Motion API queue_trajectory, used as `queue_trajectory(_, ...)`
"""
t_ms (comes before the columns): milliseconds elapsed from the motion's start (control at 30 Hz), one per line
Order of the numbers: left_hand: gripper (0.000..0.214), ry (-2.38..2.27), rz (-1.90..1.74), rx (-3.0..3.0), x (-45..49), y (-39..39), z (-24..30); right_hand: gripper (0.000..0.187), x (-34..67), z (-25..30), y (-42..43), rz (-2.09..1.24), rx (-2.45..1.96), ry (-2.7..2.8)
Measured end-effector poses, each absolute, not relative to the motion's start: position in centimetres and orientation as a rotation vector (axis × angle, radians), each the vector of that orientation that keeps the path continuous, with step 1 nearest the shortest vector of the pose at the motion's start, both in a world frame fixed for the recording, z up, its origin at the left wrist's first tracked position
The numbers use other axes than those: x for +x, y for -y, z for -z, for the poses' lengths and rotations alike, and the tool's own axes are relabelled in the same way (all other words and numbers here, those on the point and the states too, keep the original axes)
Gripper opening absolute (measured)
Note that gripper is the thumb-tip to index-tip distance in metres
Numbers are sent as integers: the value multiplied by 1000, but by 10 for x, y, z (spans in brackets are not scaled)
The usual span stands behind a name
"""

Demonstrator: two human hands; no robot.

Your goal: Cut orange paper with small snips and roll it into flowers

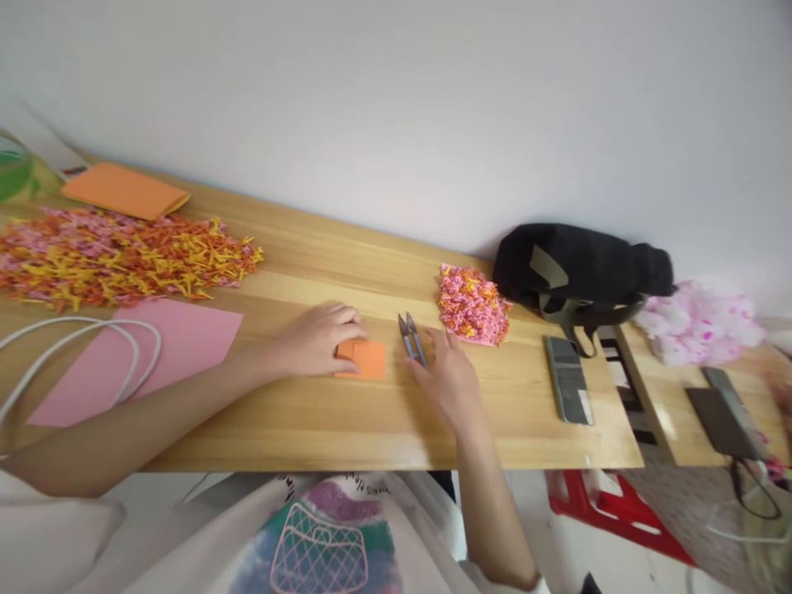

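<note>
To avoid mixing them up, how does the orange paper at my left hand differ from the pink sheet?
The orange paper is smaller than the pink sheet. Your left hand touches the orange paper; a white cable crosses the pink sheet. Both lie on the table.

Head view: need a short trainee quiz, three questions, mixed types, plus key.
1. Which hand touches the small orange paper?
2. True or false: the snips lie with their tips pointing away from the person.
3. Which thing lies across the large pink sheet? A) phone B) white cable C) black bag

Key: 1. the left hand; 2. true; 3. B
</note>
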State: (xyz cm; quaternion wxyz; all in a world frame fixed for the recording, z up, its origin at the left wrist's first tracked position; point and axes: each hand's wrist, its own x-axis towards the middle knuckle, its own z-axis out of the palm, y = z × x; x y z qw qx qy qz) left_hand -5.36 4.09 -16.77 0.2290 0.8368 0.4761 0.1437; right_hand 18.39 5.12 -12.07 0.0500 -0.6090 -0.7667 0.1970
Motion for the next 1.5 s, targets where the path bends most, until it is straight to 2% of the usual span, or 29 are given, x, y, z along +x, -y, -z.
queue_trajectory(100,39,-1300,-513,2339,-53,-39,176,45,184,145,-44,-511,-1822,2196)
queue_trajectory(300,33,-1253,-668,2390,-53,-36,184,36,171,159,-30,-484,-1562,2140)
queue_trajectory(533,22,-1209,-776,2430,-54,-36,187,45,165,177,-28,-205,-1734,1939)
queue_trajectory(800,12,-1182,-853,2438,-54,-38,187,37,174,186,-30,-209,-1716,1917)
queue_trajectory(1067,20,-1195,-882,2400,-53,-37,188,43,167,182,-25,-164,-1572,1886)
queue_trajectory(1200,20,-1194,-876,2390,-53,-38,188,29,162,175,-22,-219,-1394,1905)
queue_trajectory(1367,15,-1178,-917,2402,-52,-39,188,13,159,175,-22,-464,-1261,1989)
queue_trajectory(1500,12,-1193,-918,2376,-51,-39,189,13,160,177,-25,-528,-1248,2080)
